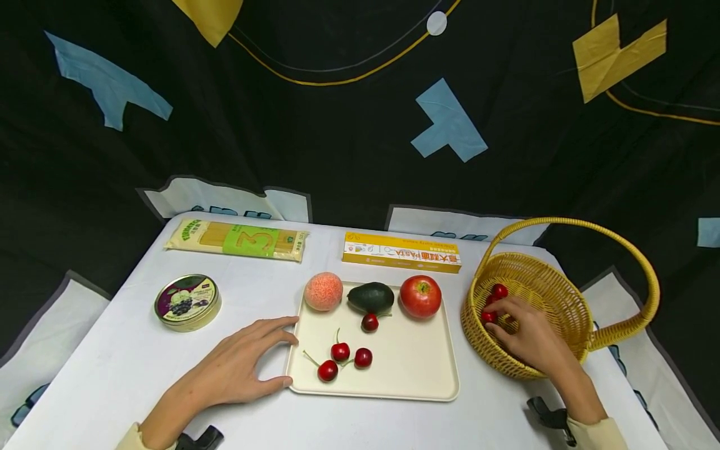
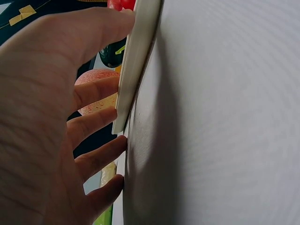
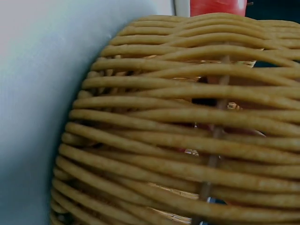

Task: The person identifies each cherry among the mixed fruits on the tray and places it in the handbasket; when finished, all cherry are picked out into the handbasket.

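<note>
My left hand [image 1: 242, 362] lies at the left edge of the cream tray [image 1: 405, 375], fingers spread and fingertips touching its rim. In the left wrist view the thumb and fingers reach along the tray's side. On the tray lie a peach [image 1: 323, 291], an avocado [image 1: 371, 297], a red apple [image 1: 420, 296] and several stemmed cherries [image 1: 327, 370]. My right hand [image 1: 529, 331] is inside the yellow wicker basket [image 1: 570, 306], thumb and fingertips pinching a cherry [image 1: 488, 317]. Another cherry [image 1: 499, 290] shows just beyond. The right wrist view shows mostly basket weave, hiding the fingers.
A pasta packet [image 1: 247, 240] lies at the table's back left, with a round tin [image 1: 188, 301] in front of it. Behind the tray sits a yellow pasta box [image 1: 402, 252]. The basket's tall handle [image 1: 635, 256] arches above its right side. A dark curtain hangs behind.
</note>
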### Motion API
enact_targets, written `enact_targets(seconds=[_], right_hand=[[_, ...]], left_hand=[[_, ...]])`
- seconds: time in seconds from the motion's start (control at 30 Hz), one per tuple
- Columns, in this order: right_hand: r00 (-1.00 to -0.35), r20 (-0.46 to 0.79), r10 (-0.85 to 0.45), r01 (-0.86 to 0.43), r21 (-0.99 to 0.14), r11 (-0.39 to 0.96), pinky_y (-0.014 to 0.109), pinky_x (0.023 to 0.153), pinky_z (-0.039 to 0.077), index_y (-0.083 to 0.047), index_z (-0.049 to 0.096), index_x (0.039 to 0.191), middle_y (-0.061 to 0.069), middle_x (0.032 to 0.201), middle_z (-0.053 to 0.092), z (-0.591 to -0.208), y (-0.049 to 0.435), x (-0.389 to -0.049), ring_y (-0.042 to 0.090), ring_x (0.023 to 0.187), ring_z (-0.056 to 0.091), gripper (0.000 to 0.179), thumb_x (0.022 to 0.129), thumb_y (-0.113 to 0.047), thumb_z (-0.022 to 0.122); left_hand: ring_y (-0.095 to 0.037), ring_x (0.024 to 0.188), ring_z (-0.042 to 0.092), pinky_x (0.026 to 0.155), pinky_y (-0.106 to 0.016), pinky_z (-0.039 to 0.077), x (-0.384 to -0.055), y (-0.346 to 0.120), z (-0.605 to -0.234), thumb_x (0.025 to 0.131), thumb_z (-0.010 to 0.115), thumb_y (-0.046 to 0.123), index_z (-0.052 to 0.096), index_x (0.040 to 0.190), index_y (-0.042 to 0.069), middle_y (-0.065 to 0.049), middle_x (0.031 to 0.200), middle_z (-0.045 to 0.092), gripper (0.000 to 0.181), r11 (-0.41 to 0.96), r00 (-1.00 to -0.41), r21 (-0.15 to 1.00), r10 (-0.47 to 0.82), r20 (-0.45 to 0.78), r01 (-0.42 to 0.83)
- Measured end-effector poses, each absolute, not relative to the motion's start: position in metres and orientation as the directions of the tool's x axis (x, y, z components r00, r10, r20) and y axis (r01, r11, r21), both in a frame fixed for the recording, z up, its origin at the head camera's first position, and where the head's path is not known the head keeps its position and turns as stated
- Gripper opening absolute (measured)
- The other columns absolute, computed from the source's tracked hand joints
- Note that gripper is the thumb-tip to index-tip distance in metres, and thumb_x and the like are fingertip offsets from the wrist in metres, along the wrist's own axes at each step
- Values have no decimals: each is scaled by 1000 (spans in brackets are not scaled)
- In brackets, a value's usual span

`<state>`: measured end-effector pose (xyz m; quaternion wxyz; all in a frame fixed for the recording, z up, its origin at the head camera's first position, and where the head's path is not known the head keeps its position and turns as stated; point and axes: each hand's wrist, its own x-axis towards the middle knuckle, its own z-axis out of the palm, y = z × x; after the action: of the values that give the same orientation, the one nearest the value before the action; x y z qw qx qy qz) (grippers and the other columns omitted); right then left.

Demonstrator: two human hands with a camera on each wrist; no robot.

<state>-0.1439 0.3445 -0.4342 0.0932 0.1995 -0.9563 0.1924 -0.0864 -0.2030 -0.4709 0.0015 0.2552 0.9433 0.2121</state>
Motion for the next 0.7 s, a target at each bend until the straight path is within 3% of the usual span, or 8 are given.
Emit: enact_targets(seconds=[0.7], right_hand=[[-937,117,-330,-350,-360,865,38,75,63,-13,79,113,11,111,70,-438,345,-147,22,92,67,27,88,-5,86]], left_hand=[[-23,148,51,117,-55,48,-87,-204,-471,88,83,59,68,129,35,7,164,49,50,769,-861,404,495,114,496]])
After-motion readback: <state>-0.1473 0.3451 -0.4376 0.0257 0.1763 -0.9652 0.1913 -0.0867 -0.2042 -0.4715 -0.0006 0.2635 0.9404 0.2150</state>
